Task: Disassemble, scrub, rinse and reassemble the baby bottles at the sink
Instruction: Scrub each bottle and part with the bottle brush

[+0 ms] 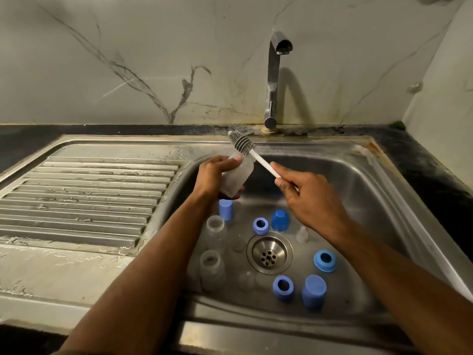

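My left hand (213, 175) grips a clear baby bottle (239, 176) tilted over the sink's left side, its mouth toward the tap. My right hand (311, 198) pinches the white handle of a bottle brush (242, 142); its grey bristle head is outside the bottle, just above the mouth. On the steel sink (371, 201) floor lie two more clear bottles (213, 267) (215, 225), three blue collar rings (260, 226) (325, 260) (282, 287), three blue caps (225, 209) (280, 220) (313, 290) and clear teats (302, 234).
The drain strainer (268, 254) sits in the middle of the sink floor. A chrome tap (273, 73) stands behind the sink, with no water running. A wet ribbed drainboard (84, 196) lies to the left. A dark counter (435, 170) borders the right side.
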